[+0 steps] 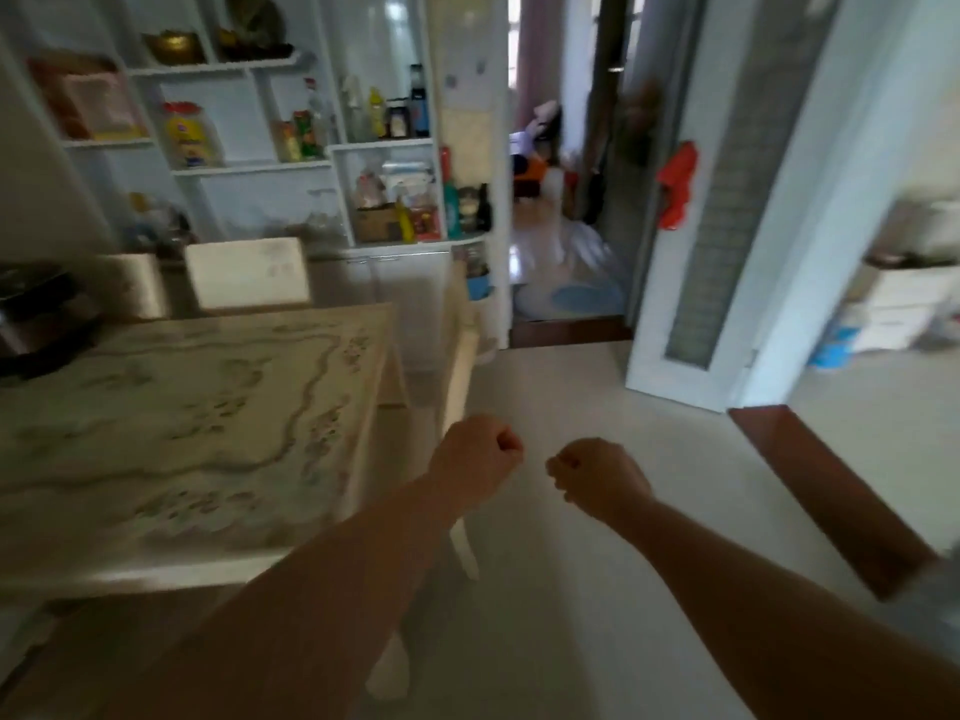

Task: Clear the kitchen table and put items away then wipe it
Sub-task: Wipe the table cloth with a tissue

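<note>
The kitchen table [171, 433] stands at the left under a pale floral patterned cover. A dark appliance [36, 314] sits at its far left corner. My left hand [480, 457] is curled into a fist and holds nothing, just right of the table's edge over the floor. My right hand [597, 478] is also a fist, holding nothing, a little to the right of the left one. Both forearms reach forward from the bottom of the frame. The picture is blurred.
A white chair [457, 366] stands at the table's right side, and two chair backs [247, 272] at its far side. White shelves [291, 148] with bottles and packets fill the back wall. A doorway [561, 226] opens ahead; a white door [727, 200] with an orange cloth [675, 184] stands right.
</note>
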Demonstrator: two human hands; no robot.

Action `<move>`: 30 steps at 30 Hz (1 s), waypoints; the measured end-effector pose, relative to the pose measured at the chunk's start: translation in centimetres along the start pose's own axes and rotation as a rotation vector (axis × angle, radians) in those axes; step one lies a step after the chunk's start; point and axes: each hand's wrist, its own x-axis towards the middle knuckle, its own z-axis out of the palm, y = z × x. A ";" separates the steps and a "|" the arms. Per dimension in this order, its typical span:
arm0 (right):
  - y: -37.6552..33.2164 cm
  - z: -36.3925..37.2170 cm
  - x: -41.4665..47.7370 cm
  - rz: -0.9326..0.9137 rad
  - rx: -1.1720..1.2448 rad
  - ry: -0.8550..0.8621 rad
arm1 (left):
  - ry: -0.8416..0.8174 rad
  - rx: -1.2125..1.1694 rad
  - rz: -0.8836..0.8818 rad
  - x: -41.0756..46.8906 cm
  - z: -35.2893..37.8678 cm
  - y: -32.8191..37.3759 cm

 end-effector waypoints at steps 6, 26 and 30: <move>12.5 -7.9 -8.7 0.267 0.035 0.252 | -0.168 0.038 0.343 -2.0 8.3 13.2; 39.5 -25.4 -58.9 0.953 0.157 0.842 | -0.680 -0.062 0.986 -37.0 31.3 50.9; 44.0 -26.2 -65.1 1.104 0.185 0.900 | -0.758 -0.052 1.086 -41.3 35.9 56.0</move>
